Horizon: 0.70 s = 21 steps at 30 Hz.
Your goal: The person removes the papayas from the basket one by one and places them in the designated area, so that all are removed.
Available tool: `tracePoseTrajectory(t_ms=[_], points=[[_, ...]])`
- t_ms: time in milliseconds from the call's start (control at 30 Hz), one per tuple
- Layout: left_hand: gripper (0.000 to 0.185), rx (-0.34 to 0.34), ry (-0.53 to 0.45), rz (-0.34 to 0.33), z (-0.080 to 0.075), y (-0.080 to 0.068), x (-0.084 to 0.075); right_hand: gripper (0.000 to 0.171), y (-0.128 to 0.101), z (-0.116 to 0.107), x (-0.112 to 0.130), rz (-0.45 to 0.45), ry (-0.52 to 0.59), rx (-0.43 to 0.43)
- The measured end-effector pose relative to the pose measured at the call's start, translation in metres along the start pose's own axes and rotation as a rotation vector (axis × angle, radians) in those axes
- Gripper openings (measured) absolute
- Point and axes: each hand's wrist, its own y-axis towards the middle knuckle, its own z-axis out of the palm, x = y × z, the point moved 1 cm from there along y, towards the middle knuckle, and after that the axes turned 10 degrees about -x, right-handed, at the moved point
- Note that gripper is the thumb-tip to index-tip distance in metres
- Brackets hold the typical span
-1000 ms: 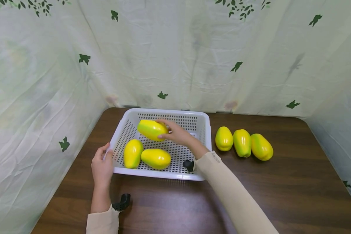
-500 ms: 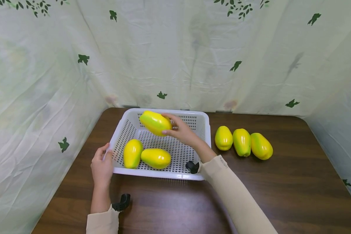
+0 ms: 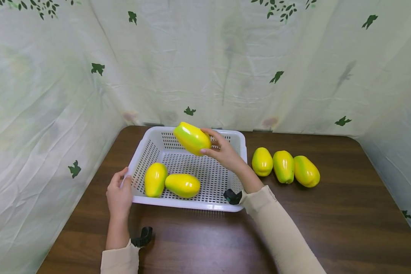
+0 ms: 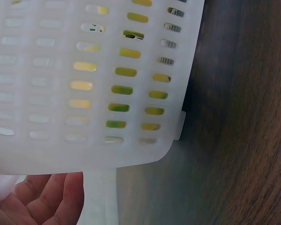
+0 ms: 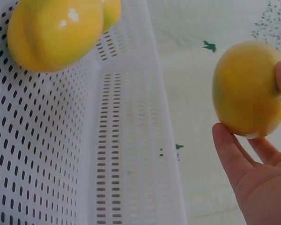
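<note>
Holding one yellow fruit in the right hand, with a pinch at just one end, the other end sticking out free. Up in the air near the back of the white basket, and tilted. Hard to tell from here just how high. Could slip out, being smooth and shiny and held at only one end. Might bump the back edge if carried too low, and get knocked loose. Gripping the left side of the basket with the left hand. Could tip or slide the whole basket by pulling too hard there. See two more inside, near the front left: a left fruit and a right fruit, lying close together. Might roll and bump with a tilt. See three more on the brown table to the right: a first fruit, a middle fruit and a last fruit. Could roll off after a bump from the right sleeve.
</note>
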Motion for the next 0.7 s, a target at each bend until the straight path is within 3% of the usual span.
tracePoseTrajectory(t_ms=[133, 233, 367, 700], points=[[0.039, 0.003, 0.006, -0.001, 0.0, 0.0, -0.001, 0.058, -0.004, -0.006, 0.004, -0.012, 0.025, -0.021], [0.039, -0.031, 0.052, 0.011, 0.006, 0.004, 0.013, 0.059, -0.007, -0.01, 0.008, -0.014, 0.038, -0.037], [0.038, -0.043, 0.044, 0.021, 0.008, 0.005, 0.019, 0.059, -0.013, -0.014, 0.012, -0.03, 0.031, -0.062], [0.038, -0.034, 0.047, 0.027, 0.007, 0.004, 0.018, 0.06, -0.033, -0.027, 0.015, -0.064, 0.022, -0.184]])
